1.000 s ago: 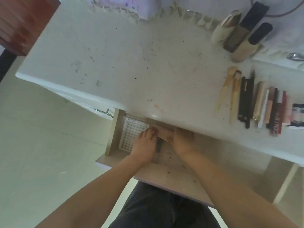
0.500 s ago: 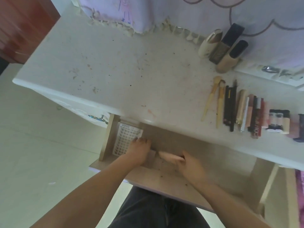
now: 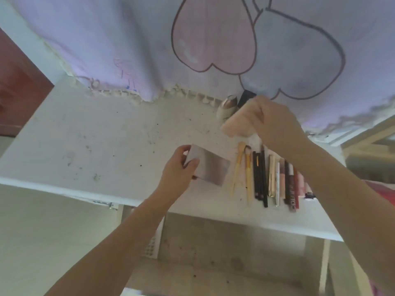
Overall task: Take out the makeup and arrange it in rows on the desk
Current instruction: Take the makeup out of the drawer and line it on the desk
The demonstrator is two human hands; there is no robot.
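My left hand [image 3: 177, 169] holds a flat grey rectangular makeup case [image 3: 208, 167] just above the white desk [image 3: 106, 135], left of the row of makeup. My right hand [image 3: 271, 122] is raised over the desk's back right and grips a pale pink tube-shaped item [image 3: 237, 124]. A row of brushes, pencils and lipsticks [image 3: 267, 176] lies side by side on the desk under my right forearm. Two bottles [image 3: 227, 106] stand at the back, partly hidden by my right hand.
The open drawer [image 3: 224, 242] is below the desk's front edge, with a white patterned sheet [image 3: 151, 246] at its left side. A lilac cloth with heart shapes [image 3: 213, 39] hangs behind the desk. A red-brown door [image 3: 19, 92] is at the left.
Both hands have come up out of the drawer, each carrying an item, to above the desk. The view has tilted upward toward the cloth.
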